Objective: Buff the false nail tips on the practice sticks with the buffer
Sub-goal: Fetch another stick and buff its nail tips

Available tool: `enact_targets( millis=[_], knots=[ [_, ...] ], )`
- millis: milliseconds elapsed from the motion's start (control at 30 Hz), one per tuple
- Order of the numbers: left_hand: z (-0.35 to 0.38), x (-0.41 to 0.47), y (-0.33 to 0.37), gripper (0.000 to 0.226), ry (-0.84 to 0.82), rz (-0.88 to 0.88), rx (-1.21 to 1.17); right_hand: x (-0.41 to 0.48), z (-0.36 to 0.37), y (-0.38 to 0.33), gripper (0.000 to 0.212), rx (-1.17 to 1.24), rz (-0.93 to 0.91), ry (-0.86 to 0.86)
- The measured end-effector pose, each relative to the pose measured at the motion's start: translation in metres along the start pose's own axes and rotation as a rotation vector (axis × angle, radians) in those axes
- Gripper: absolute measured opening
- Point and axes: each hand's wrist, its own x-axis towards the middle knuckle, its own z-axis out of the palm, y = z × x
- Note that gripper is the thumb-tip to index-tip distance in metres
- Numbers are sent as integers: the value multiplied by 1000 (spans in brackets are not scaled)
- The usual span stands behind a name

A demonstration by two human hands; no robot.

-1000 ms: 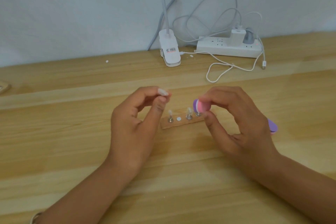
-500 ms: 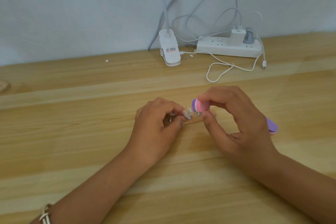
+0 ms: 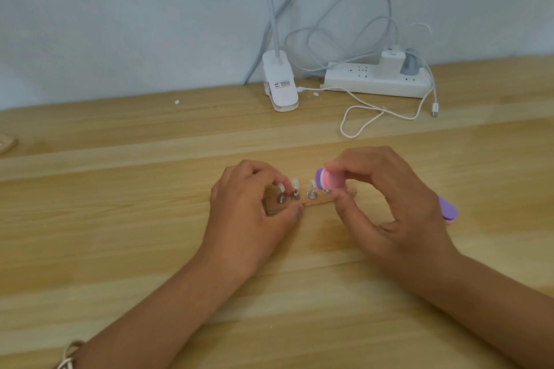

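Left hand (image 3: 248,213) grips left end of small wooden holder (image 3: 316,203). Three white false nail tips (image 3: 295,182) on metal sticks (image 3: 311,195) visible mid-table. Right hand (image 3: 389,204) pinches pink-purple buffer block (image 3: 328,180), covering rightmost stick. Far: white power strip (image 3: 374,81), white clip lamp (image 3: 280,90).

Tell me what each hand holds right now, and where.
Right hand pinches the buffer near its front end, fingers above, thumb below. Left hand grips the wooden holder at its left end.
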Motion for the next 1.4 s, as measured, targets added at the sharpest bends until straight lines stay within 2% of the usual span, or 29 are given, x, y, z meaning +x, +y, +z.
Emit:
enact_targets(
  millis=[100,267,367,433,533,667,733,800,933,1033,1167,1267,1400],
  knots=[
    [0,0,-1,29,-14,4,5,0,0,2,20,62,74,22],
    [-3,1,-1,27,-37,31,22,3,0,8,18,293,337,127],
    [-8,2,-4,18,-76,38,23,5,-1,9,21,340,392,131],
    [-13,2,-9,23,-94,18,17,5,-1,8,21,348,387,120],
    [-15,0,-11,33,-91,4,28,4,-1,7,17,315,347,86],
    [-10,2,-7,15,-67,104,21,3,1,8,23,250,273,0],
    [-7,5,-8,22,-40,129,31,2,1,8,26,215,235,-32],
    [-7,7,-7,16,-17,168,55,2,1,9,28,187,212,-48],
    [-10,2,-4,2,34,461,240,1,2,9,27,151,182,-53],
    [-11,-2,2,4,125,589,207,1,0,7,24,137,157,-11],
    [-13,-11,10,7,174,473,-85,0,-3,3,23,61,20,36],
    [-16,-14,12,8,105,325,-234,-4,-4,-1,28,13,-118,20],
    [-17,-14,10,12,36,321,-229,-4,-1,-1,31,5,-208,-45]
  ],
)
